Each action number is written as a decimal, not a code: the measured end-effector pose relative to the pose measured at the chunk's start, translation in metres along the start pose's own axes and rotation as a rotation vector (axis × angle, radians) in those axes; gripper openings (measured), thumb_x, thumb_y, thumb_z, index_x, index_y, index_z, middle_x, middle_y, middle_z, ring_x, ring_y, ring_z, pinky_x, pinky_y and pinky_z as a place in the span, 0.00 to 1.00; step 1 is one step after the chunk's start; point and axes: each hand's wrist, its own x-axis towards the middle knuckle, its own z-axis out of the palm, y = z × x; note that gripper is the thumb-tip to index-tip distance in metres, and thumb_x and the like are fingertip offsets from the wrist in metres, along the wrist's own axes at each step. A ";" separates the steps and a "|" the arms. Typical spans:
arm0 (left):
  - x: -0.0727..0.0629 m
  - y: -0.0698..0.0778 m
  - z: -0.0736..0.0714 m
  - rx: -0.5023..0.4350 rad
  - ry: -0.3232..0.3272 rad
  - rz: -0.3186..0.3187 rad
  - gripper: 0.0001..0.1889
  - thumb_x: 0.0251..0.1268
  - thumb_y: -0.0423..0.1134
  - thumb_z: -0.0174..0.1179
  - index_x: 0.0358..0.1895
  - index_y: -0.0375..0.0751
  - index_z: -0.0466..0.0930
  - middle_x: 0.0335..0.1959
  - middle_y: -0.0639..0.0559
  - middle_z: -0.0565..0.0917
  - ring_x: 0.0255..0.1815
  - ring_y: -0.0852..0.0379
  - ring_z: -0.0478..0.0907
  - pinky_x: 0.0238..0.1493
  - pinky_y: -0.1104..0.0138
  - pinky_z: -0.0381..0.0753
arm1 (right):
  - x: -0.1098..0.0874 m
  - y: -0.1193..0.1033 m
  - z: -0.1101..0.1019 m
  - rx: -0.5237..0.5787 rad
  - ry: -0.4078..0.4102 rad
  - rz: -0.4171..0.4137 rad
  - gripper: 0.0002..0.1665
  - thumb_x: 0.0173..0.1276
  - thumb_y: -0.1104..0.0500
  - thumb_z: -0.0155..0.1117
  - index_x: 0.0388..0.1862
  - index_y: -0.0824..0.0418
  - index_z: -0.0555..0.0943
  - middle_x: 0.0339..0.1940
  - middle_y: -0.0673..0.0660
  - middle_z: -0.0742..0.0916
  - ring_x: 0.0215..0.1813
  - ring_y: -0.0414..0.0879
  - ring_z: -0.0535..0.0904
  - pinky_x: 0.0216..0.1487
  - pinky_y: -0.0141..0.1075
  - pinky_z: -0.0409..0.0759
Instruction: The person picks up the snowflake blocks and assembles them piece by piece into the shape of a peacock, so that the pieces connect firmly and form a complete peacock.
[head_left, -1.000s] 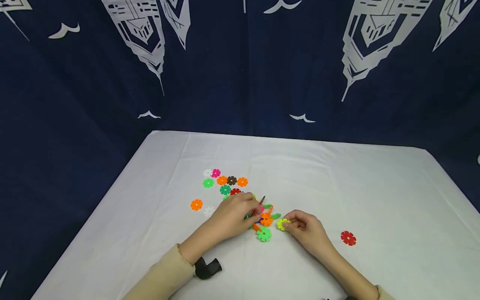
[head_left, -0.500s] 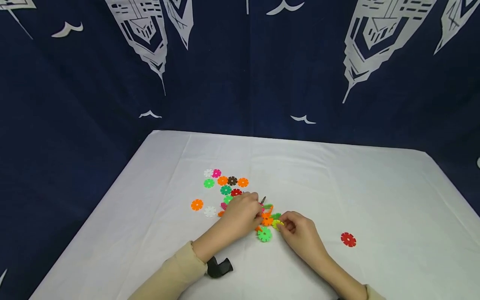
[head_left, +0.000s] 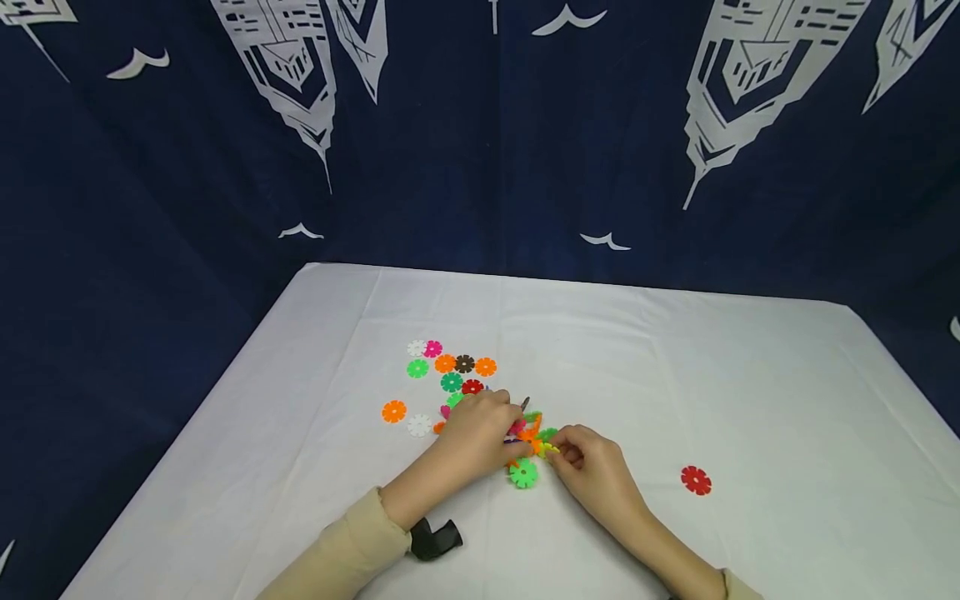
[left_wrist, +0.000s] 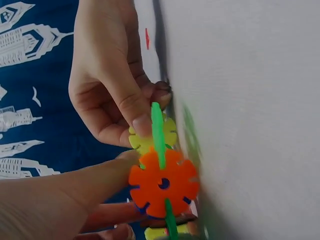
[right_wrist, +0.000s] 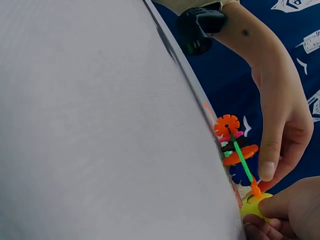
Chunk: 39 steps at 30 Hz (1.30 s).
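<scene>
My left hand (head_left: 480, 429) grips a cluster of interlocked notched plastic building discs, its fingers hiding part of the cluster. In the left wrist view an orange disc (left_wrist: 175, 172) faces the camera, with a green disc (left_wrist: 158, 132) slotted into its edge. My right hand (head_left: 596, 467) pinches a yellow building disc (right_wrist: 250, 206) between thumb and fingers. The yellow disc touches or overlaps the cluster's right side; whether the slots engage cannot be seen. A light green disc (head_left: 523, 474) shows at the cluster's near side.
Several loose discs, among them a brown disc (head_left: 464, 364) and an orange disc (head_left: 393, 412), lie on the white tablecloth (head_left: 600, 350) beyond and left of my left hand. A red disc (head_left: 696, 480) lies far right. A black device (head_left: 437, 540) sits at my left wrist.
My right hand has moved left, bringing the yellow disc from beside the cluster up to its right edge. My left hand has shifted slightly right, still holding the cluster.
</scene>
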 end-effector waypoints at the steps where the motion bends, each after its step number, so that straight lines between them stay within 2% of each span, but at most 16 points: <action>1: 0.000 0.001 0.000 0.007 -0.006 -0.009 0.15 0.48 0.51 0.72 0.25 0.44 0.81 0.19 0.59 0.67 0.21 0.61 0.65 0.24 0.71 0.65 | 0.000 0.000 0.000 0.004 -0.001 0.001 0.15 0.47 0.76 0.71 0.25 0.58 0.79 0.22 0.44 0.76 0.24 0.35 0.71 0.23 0.27 0.74; 5: 0.002 0.004 0.000 0.028 -0.030 -0.020 0.15 0.46 0.52 0.73 0.25 0.45 0.81 0.19 0.59 0.68 0.20 0.61 0.66 0.24 0.70 0.66 | -0.001 -0.001 0.001 0.023 -0.007 -0.001 0.16 0.47 0.77 0.71 0.25 0.58 0.79 0.21 0.43 0.76 0.23 0.35 0.71 0.23 0.27 0.74; 12: 0.005 0.006 0.002 0.039 -0.091 -0.022 0.14 0.44 0.48 0.74 0.31 0.45 0.85 0.20 0.59 0.70 0.21 0.62 0.67 0.24 0.71 0.65 | -0.002 0.000 0.004 0.035 -0.004 -0.011 0.18 0.45 0.78 0.70 0.24 0.57 0.79 0.21 0.42 0.76 0.23 0.35 0.71 0.22 0.27 0.74; 16: 0.008 0.006 0.003 0.036 -0.131 -0.017 0.12 0.45 0.47 0.74 0.25 0.46 0.82 0.18 0.59 0.68 0.20 0.62 0.65 0.21 0.72 0.63 | -0.003 0.001 0.006 0.050 0.008 -0.032 0.18 0.45 0.78 0.69 0.24 0.57 0.79 0.21 0.42 0.76 0.23 0.34 0.71 0.22 0.27 0.74; 19: 0.009 0.004 0.005 0.016 -0.144 -0.014 0.15 0.44 0.48 0.74 0.19 0.47 0.77 0.16 0.59 0.66 0.19 0.62 0.64 0.19 0.73 0.61 | -0.004 0.001 0.008 0.056 0.021 -0.045 0.18 0.45 0.79 0.69 0.24 0.56 0.79 0.21 0.41 0.76 0.23 0.34 0.71 0.21 0.26 0.74; 25: 0.005 -0.005 0.009 -0.060 -0.128 0.019 0.17 0.42 0.50 0.75 0.16 0.48 0.76 0.14 0.60 0.66 0.19 0.63 0.63 0.20 0.74 0.59 | -0.006 -0.004 0.014 0.045 0.018 -0.045 0.16 0.47 0.77 0.69 0.24 0.58 0.79 0.23 0.43 0.77 0.24 0.34 0.72 0.22 0.25 0.75; 31: -0.002 -0.008 0.010 -0.091 -0.081 0.044 0.20 0.41 0.51 0.75 0.15 0.48 0.72 0.14 0.60 0.64 0.18 0.63 0.61 0.19 0.75 0.57 | -0.008 -0.011 0.020 -0.002 0.045 -0.063 0.14 0.48 0.76 0.70 0.23 0.59 0.78 0.24 0.44 0.77 0.24 0.34 0.72 0.22 0.26 0.74; 36: -0.001 -0.003 0.007 -0.020 -0.059 0.062 0.21 0.41 0.52 0.75 0.14 0.48 0.70 0.14 0.59 0.64 0.18 0.62 0.62 0.20 0.74 0.57 | -0.006 -0.015 0.022 -0.054 0.043 -0.111 0.15 0.47 0.76 0.71 0.23 0.58 0.77 0.23 0.44 0.76 0.24 0.34 0.71 0.22 0.25 0.73; 39: 0.001 0.000 0.006 0.028 -0.075 0.046 0.21 0.41 0.53 0.74 0.14 0.48 0.71 0.14 0.58 0.64 0.19 0.62 0.62 0.20 0.73 0.59 | -0.005 -0.015 0.020 -0.047 0.033 -0.089 0.15 0.48 0.76 0.71 0.23 0.58 0.78 0.24 0.44 0.77 0.24 0.34 0.72 0.23 0.25 0.74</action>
